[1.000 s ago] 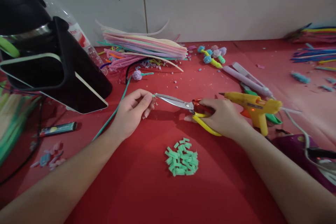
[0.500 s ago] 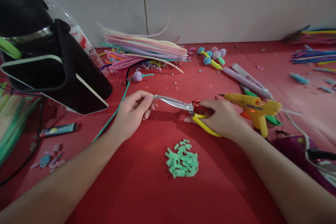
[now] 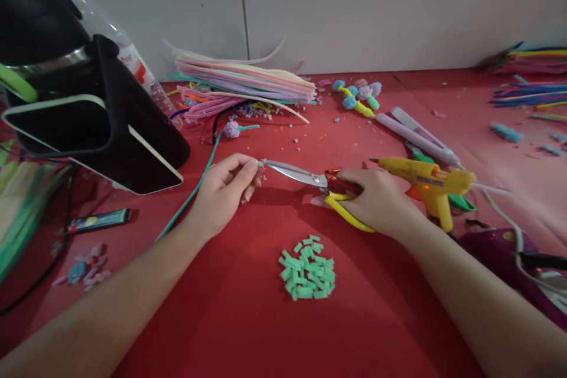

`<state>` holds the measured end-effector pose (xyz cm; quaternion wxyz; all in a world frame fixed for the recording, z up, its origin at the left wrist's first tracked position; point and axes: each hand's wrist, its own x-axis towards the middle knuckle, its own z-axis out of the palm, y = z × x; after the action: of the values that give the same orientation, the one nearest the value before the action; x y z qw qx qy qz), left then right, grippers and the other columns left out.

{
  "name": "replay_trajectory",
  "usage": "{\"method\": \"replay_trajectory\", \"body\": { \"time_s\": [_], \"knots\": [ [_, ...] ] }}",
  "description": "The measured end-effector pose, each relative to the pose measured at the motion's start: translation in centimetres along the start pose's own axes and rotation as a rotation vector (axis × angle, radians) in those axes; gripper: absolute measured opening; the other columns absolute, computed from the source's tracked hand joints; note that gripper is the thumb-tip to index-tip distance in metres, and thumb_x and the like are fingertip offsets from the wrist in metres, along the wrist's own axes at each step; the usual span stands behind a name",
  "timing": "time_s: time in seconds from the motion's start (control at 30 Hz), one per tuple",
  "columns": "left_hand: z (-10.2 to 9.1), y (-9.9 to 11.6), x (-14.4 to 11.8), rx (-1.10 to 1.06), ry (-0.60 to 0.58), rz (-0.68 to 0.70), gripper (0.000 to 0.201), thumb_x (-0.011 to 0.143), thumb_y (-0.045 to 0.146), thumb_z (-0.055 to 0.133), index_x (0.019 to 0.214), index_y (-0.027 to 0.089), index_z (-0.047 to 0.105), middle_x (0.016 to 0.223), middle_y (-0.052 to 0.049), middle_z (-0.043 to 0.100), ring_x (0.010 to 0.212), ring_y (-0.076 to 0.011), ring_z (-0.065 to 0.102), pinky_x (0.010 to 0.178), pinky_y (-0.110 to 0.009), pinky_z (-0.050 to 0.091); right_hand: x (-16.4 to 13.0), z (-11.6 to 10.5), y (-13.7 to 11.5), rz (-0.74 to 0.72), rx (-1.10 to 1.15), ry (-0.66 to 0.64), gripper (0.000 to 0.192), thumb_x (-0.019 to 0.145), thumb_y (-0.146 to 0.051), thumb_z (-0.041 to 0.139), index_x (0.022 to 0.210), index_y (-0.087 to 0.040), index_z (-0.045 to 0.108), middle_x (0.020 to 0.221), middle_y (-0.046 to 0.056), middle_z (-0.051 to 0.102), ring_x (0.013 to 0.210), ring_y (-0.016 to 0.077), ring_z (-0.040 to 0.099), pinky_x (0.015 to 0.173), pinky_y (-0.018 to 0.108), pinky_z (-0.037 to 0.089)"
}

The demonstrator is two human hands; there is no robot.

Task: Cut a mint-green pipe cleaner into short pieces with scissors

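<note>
My left hand [image 3: 228, 189] pinches a small green piece of pipe cleaner [image 3: 261, 163] between thumb and fingers. Only its end shows past the fingertips. Around the red and yellow handles of a pair of scissors [image 3: 296, 173] my right hand [image 3: 376, 196] is wrapped. The blades point left, nearly together, with their tips right at the green piece. Nearer to me, a heap of short green pipe cleaner cuttings [image 3: 308, 271] lies on the red table [image 3: 248, 319]. A long green pipe cleaner [image 3: 188, 198] runs behind my left wrist.
Beyond my right hand lie a yellow glue gun [image 3: 425, 180] and a lilac hair straightener [image 3: 416, 139]. A black tumbler [image 3: 146, 100] stands left, near a lighter [image 3: 100, 220]. Bundled pipe cleaners [image 3: 248, 80] and a purple pompom [image 3: 231, 129] are at the back.
The scissors' tips have shifted very slightly right, and a little more of the green piece shows at my left fingertips. Everything else stays in place.
</note>
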<state>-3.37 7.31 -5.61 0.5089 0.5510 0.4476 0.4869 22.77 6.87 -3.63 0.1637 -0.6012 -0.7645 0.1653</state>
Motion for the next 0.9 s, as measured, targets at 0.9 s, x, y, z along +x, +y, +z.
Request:
{"method": "replay_trajectory", "body": {
  "time_s": [0.9],
  "knots": [
    [0.24, 0.75, -0.07, 0.000, -0.075, -0.083, 0.034, 0.098, 0.033, 0.048, 0.067, 0.019, 0.050, 0.060, 0.002, 0.052, 0.048, -0.0065, 0.042, 0.046, -0.022, 0.031, -0.04, 0.11, 0.41, 0.009, 0.023, 0.011, 0.058, 0.070, -0.075, 0.059, 0.059, -0.023, 0.036, 0.052, -0.005, 0.033, 0.053, 0.0104, 0.026, 0.054, 0.029, 0.025]
  ]
}}
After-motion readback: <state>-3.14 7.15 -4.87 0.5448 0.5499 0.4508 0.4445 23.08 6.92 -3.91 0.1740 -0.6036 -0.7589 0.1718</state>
